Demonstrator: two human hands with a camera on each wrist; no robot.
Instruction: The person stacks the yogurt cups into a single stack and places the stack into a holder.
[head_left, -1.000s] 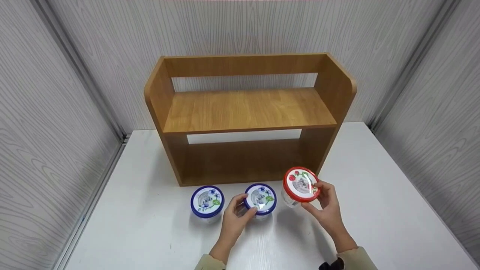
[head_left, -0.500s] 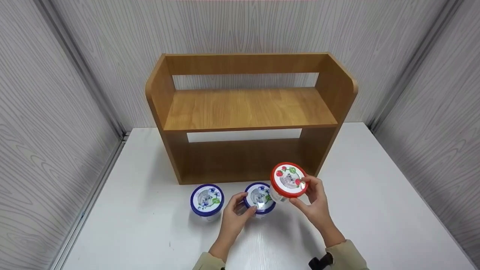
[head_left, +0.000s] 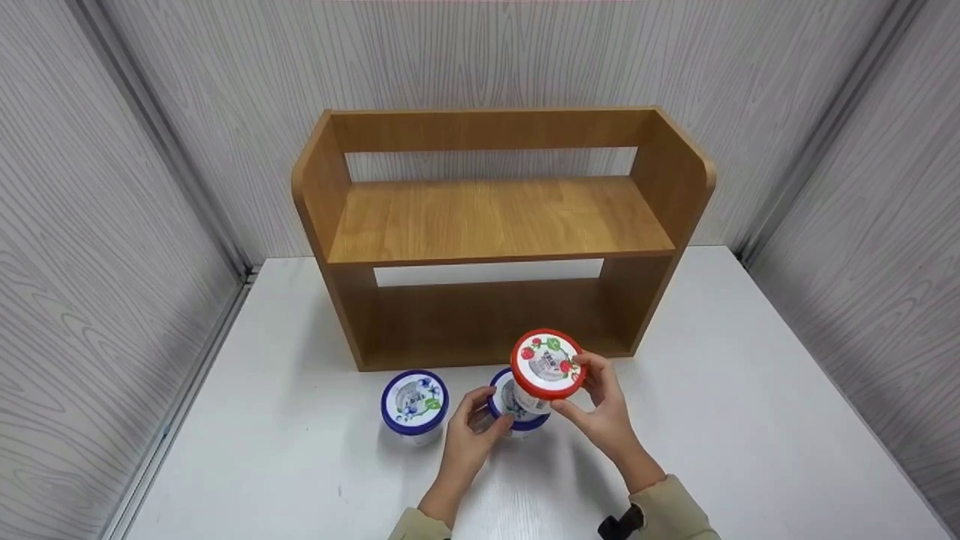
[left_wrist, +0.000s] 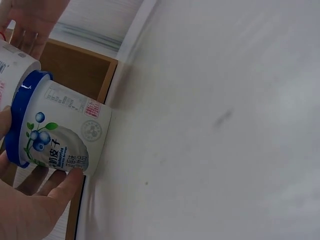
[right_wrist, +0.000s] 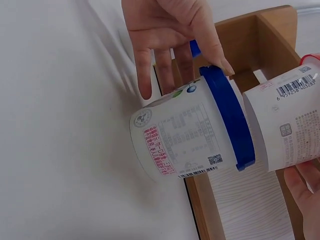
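My left hand (head_left: 466, 439) grips a yogurt cup with a blue lid (left_wrist: 67, 127) and blueberry print, standing upright on the table. My right hand (head_left: 606, 416) holds a red-lidded yogurt cup (head_left: 547, 364) with strawberry print by its right side. That red-lidded cup hangs over the blue lid, slightly tilted, and covers part of it in the head view. Its white base (right_wrist: 260, 130) is very close to the blue lid in the right wrist view; whether they touch I cannot tell. A second blue-lidded yogurt cup (head_left: 415, 403) stands upright left of my left hand.
Behind the cups stands a two-tier wooden shelf (head_left: 499, 217) with raised sides. The white table (head_left: 300, 450) spreads around it. Grey wood-grain walls (head_left: 112, 225) enclose the left, right and back.
My right hand has carried the red-lidded yogurt cup leftward, from the right side of the gripped blue-lidded cup to above it. My left hand and both blue-lidded cups have stayed in place.
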